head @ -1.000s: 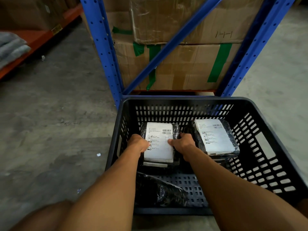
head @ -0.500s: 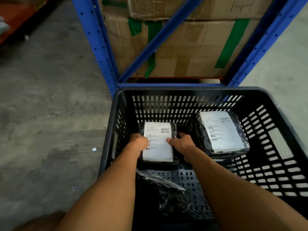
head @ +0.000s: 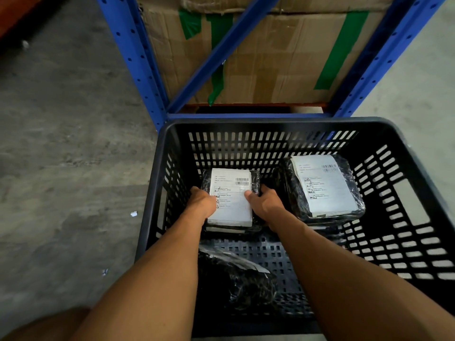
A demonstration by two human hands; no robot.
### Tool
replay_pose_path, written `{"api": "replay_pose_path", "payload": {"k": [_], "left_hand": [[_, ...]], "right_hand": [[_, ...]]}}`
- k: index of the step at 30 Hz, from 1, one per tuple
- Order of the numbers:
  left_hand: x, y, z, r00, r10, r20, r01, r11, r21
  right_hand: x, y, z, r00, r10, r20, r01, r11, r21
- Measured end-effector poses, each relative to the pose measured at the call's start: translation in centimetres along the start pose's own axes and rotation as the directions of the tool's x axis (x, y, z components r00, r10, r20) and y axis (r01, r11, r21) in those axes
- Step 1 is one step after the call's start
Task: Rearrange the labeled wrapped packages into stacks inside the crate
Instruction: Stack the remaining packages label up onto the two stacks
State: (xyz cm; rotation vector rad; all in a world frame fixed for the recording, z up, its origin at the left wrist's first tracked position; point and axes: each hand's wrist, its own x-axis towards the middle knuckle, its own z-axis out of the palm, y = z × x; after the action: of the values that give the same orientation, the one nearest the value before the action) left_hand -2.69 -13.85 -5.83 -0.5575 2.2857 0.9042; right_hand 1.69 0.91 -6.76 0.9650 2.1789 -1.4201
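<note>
A black slotted plastic crate [head: 162, 173] stands on the concrete floor. Inside, at the back left, a black-wrapped package with a white label [head: 231, 193] lies on top of another package whose edge shows beneath it. My left hand [head: 203, 201] grips its left side and my right hand [head: 264, 203] grips its right side, thumb on the label. A second labeled package stack [head: 325, 188] sits at the back right. A crumpled black wrapped package [head: 236, 279] lies near the front, between my forearms, label mostly hidden.
A blue steel rack [head: 138, 65] with a diagonal brace stands right behind the crate, holding cardboard boxes [head: 266, 57] with green tape. Grey concrete floor [head: 61, 168] spreads to the left. The crate's right half has a bare floor.
The camera has tilted down and closer to the crate. Both hands keep their grip on the left package, which stays on the back left stack.
</note>
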Motion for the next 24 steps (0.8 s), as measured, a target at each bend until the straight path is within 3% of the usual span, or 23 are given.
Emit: {"api": "replay_pose_path", "payload": {"k": [5,9,13,15,17,19,24], "left_hand": [[-1.3,0.5,-0.4,0.999,0.042,0.005,-0.042,0.973,0.226],[-3.3,0.0,-0.5,0.995,0.096,-0.023,-0.071,0.861,0.503],[-5.3,-0.9,-0.7,0.994,0.106,0.012,-0.086,0.733,0.674],[-6.4,-1.2,-1.1,0.996,0.086,0.017,-0.071,0.676,0.733],[-7.4,-1.3,-1.4,0.997,0.028,0.066,-0.069,0.621,0.781],[-7.8,-1.6,-1.4,0.992,-0.011,0.124,-0.096,0.567,0.818],[-8.6,-1.9,-1.0,0.98,-0.006,0.197,-0.169,0.485,0.858]], "right_hand": [[-1.1,-0.5,0.3,0.997,0.064,-0.044,-0.067,0.996,-0.058],[-2.8,-0.4,0.3,0.991,0.135,0.014,-0.129,0.972,-0.199],[-4.7,0.9,-1.4,0.98,0.153,0.125,-0.103,0.936,-0.338],[-5.9,1.5,-2.2,0.938,0.24,0.251,-0.11,0.89,-0.442],[-7.3,1.8,-2.4,0.83,0.424,0.363,-0.187,0.824,-0.535],[-8.3,1.9,-2.1,0.745,0.514,0.425,-0.218,0.79,-0.573],[-8.5,1.8,-1.6,0.737,0.476,0.48,-0.098,0.777,-0.621]]}}
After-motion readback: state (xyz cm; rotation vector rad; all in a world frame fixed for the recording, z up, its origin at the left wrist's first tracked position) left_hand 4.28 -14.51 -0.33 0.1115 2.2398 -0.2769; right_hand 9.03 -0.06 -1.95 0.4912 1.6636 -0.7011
